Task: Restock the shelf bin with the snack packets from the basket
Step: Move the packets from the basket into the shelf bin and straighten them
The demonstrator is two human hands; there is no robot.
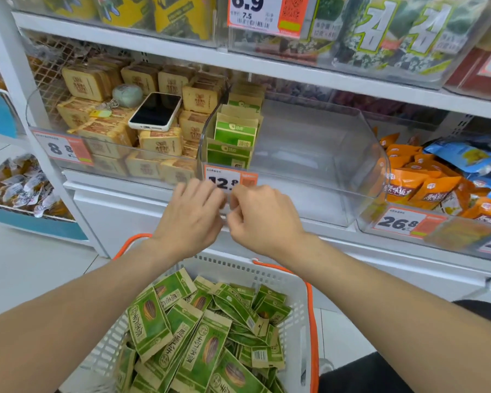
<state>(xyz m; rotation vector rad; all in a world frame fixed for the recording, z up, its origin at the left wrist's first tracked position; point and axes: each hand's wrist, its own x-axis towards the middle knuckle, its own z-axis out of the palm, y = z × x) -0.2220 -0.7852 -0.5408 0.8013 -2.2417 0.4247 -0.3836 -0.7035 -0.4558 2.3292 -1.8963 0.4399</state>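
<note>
A white basket (294, 313) with orange handles sits low in front of me, heaped with several green and kraft snack packets (199, 338). On the shelf above it is a clear bin (323, 171). A short row of the same green packets (234, 137) stands at the bin's left end, and the rest of the bin is bare. My left hand (190, 217) and my right hand (264, 217) meet at the bin's front edge. Their curled fingertips pinch the clear holder of the 12.8 price tag (224, 178). Neither hand holds a packet.
The bin to the left holds tan snack packs, with a phone (156, 110) and keys lying on top. Orange and blue packets (425, 182) fill the bin to the right. Shelves of other goods run above. A white shelf ledge (125, 199) lies below the bins.
</note>
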